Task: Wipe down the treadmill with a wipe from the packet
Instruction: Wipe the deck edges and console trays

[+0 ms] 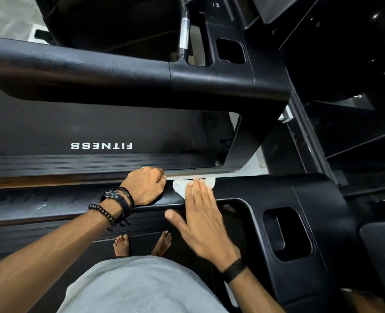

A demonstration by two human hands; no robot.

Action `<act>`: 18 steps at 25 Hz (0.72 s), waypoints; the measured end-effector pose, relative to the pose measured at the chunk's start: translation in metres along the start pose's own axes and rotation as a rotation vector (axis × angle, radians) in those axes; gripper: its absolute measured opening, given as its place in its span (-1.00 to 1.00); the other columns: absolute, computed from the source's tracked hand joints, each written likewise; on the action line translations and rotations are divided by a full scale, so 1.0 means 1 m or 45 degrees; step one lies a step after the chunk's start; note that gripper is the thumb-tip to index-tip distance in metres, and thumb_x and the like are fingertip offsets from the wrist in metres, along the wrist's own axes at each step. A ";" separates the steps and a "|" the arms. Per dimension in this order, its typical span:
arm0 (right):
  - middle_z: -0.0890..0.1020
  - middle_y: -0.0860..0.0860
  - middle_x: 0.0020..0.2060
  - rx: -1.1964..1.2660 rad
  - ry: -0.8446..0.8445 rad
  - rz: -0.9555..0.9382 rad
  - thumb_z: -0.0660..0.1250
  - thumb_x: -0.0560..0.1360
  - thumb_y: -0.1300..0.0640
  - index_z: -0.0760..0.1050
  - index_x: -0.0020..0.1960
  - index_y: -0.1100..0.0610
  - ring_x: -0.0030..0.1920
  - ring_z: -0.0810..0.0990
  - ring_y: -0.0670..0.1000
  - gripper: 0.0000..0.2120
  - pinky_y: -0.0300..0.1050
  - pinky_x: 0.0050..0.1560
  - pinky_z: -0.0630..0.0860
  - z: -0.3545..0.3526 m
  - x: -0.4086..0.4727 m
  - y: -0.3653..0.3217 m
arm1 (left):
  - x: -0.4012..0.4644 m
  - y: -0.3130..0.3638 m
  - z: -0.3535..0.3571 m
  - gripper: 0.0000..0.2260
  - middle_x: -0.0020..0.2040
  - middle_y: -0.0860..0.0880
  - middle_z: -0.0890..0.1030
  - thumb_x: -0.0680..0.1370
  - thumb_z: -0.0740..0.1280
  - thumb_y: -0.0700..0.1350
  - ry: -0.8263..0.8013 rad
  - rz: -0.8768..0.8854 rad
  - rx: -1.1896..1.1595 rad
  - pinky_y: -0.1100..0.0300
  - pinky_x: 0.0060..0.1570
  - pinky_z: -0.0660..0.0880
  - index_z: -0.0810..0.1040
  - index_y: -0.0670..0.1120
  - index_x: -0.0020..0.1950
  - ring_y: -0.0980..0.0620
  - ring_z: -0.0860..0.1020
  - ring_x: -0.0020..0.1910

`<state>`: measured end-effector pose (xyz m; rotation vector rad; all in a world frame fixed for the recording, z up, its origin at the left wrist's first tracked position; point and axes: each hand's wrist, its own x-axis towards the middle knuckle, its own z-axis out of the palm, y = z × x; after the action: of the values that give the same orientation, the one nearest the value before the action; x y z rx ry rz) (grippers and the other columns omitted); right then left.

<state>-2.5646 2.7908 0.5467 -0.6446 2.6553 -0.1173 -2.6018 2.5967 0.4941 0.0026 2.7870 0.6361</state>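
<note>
Seen from the head camera, the treadmill (119, 132) fills nearly the whole frame, all in black. Two thick handrails cross it from the left edge: the far rail (78, 68) in the upper half and the near rail (40, 204) across the middle. Both are rounded, with a pebbled, slightly scuffed coat that catches light in dull streaks. Each rail runs into a smooth moulded console arm on the right, and each arm has one rounded-rectangle pocket cut into it. Between the rails lies the matte belt (51, 127), printed with white letters reading upside down, and beside it a ribbed side strip (74, 163) of fine parallel grooves.

The wipe (180, 185), a thin, crumpled white sheet, sits at the centre of the frame on top of the near rail, where the rail meets the console arm. The right hand (200, 213) lies flat on it, fingers straight and together, thumb spread, pressing rather than gripping. The left hand (146, 185), just beside the wipe, is curled over the rail's top; its fingertips are hidden, so the grip may be loose. That wrist carries several dark bracelets, perhaps three, one of round beads. The right wrist has one black band.

Two bare feet (141, 243) show at the bottom centre, above a pale grey shirt (137, 288).
</note>
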 end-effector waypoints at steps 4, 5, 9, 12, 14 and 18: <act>-0.10 0.12 0.63 -0.253 0.040 0.182 -0.60 0.38 -0.50 -0.10 0.65 0.10 0.62 -0.19 0.05 0.06 0.19 0.55 -0.34 -0.011 -0.032 0.055 | -0.003 0.000 0.000 -0.69 0.09 -0.15 0.63 0.70 0.05 0.00 0.050 0.023 -0.003 0.05 -0.05 0.35 0.52 -0.13 0.06 -0.19 0.58 0.08; -0.04 0.15 0.63 -0.263 0.045 0.301 -0.64 0.34 -0.50 -0.06 0.65 0.10 0.62 -0.13 0.10 0.10 0.22 0.55 -0.33 -0.017 -0.026 0.069 | -0.004 0.000 0.001 -0.70 0.07 -0.16 0.63 0.70 0.05 0.00 0.050 0.032 -0.004 0.07 -0.09 0.33 0.50 -0.13 0.02 -0.19 0.58 0.05; 0.16 0.28 0.57 -0.108 0.024 0.413 -0.63 0.25 -0.55 0.15 0.60 0.13 0.59 0.01 0.25 0.25 0.21 0.57 -0.16 -0.017 0.026 0.045 | -0.005 0.002 -0.004 -0.69 0.05 -0.17 0.64 0.71 0.05 0.00 0.019 0.027 -0.001 0.08 -0.13 0.31 0.49 -0.13 -0.01 -0.20 0.58 0.03; 0.04 0.19 0.61 -0.074 0.005 0.076 -0.54 0.32 -0.56 0.05 0.63 0.11 0.62 -0.11 0.13 0.15 0.08 0.60 -0.18 -0.008 0.003 0.006 | -0.004 0.003 -0.004 -0.69 0.08 -0.17 0.64 0.70 0.05 0.00 0.023 0.032 0.008 0.07 -0.12 0.31 0.51 -0.13 0.02 -0.22 0.58 0.08; -0.06 0.06 0.63 -0.065 0.012 0.023 -0.53 0.35 -0.56 -0.02 0.65 0.04 0.62 -0.19 0.02 0.08 0.04 0.59 -0.20 -0.008 -0.028 0.019 | -0.004 0.002 -0.002 -0.68 0.07 -0.16 0.64 0.70 0.05 0.01 0.031 0.044 0.002 0.07 -0.12 0.31 0.51 -0.13 0.02 -0.20 0.58 0.07; 0.16 0.15 0.60 -0.098 0.081 0.337 -0.53 0.35 -0.56 0.16 0.60 0.12 0.61 0.01 0.10 0.14 0.04 0.60 -0.04 -0.026 -0.012 0.070 | -0.005 -0.001 -0.001 -0.67 0.03 -0.14 0.64 0.71 0.04 0.00 0.046 0.042 -0.023 0.07 -0.12 0.34 0.51 -0.14 0.02 -0.16 0.56 -0.04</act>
<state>-2.5944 2.8581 0.5628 -0.3115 2.7895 0.0401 -2.5972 2.5955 0.4961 0.0343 2.8215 0.6754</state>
